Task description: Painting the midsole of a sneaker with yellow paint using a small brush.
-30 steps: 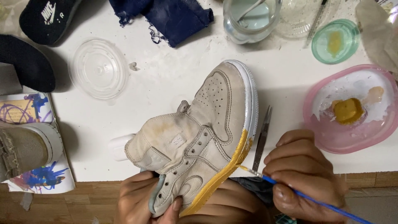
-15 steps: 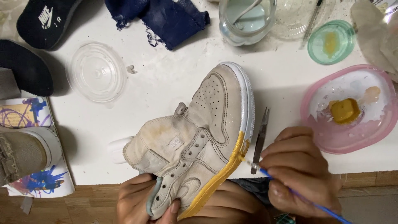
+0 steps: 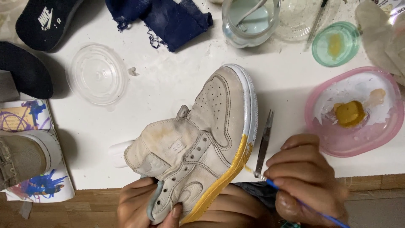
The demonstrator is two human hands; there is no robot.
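Right hand (image 3: 310,179) pinching brush (image 3: 295,200), left hand (image 3: 145,204) clasping shoe (image 3: 198,143). Risk: shoe tilts, yellow smears onto upper; near tweezers (image 3: 264,143) knocked off desk (image 3: 168,88).

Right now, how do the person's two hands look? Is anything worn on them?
Both hands are bare: no gloves, no rings, no watch and no sleeve in view. The left hand shows only fingers and knuckles at the lower edge of the picture, with short, plain nails. The right hand has a wet, glossy patch near the base of the thumb.
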